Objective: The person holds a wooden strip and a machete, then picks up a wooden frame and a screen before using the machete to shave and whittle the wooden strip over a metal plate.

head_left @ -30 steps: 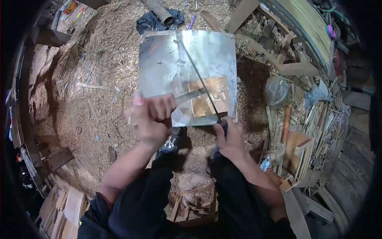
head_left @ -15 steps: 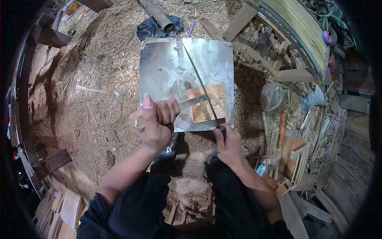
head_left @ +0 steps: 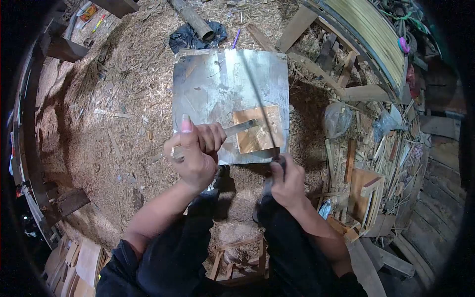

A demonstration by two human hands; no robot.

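My left hand (head_left: 195, 151) is wrapped round a flat metal blade (head_left: 242, 126), thumb raised, with the blade reaching right from the fist. A pale end of it shows at the heel of that hand. My right hand (head_left: 288, 182) grips the dark handle of a long, thin file (head_left: 258, 96), blurred by motion. The file slants up and leftward, crossing the blade near its tip. Beneath both tools lies a square wooden block (head_left: 247, 142) on a grey metal-faced board (head_left: 198, 101).
Wood shavings (head_left: 123, 99) cover the ground. Beyond the board are a black plastic bag (head_left: 180, 42), a pipe (head_left: 193, 20) and a purple pen-like stick (head_left: 236, 38). At right lie clear plastic bags (head_left: 338, 120) and a wooden box frame (head_left: 363, 198). A low wooden stool (head_left: 216, 265) shows between my legs.
The file's far end has swung to the right, and my right hand has shifted slightly right and towards me. My left hand and the blade have barely moved.
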